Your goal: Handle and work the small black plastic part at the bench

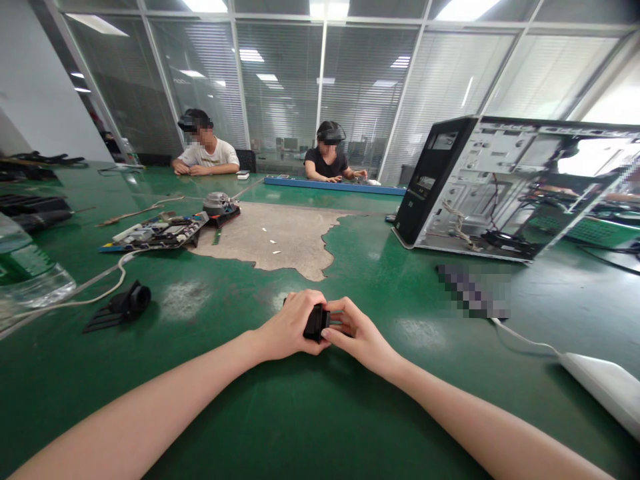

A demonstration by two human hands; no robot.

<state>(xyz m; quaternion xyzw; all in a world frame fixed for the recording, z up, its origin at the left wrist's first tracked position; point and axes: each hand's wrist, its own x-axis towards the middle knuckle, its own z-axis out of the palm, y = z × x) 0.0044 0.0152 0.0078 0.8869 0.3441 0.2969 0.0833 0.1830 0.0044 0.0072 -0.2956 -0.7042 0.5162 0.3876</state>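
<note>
A small black box-like part (314, 324) is between my hands, just over the green tabletop; its exact kind is unclear. My left hand (291, 328) wraps around it from the left, hiding much of it. From the right, my right hand (353, 331) pinches its near end between thumb and fingers. To the left on the table lies a black plastic piece (131, 304) with a round opening and a slatted flat part.
A computer case (433, 183) with its side off stands at right. Left are a circuit board (160, 232), a heatsink with fan (220, 203) and a water bottle (35, 270). A blurred phone-like item (470, 290) joins a white cable. Two people sit across the table.
</note>
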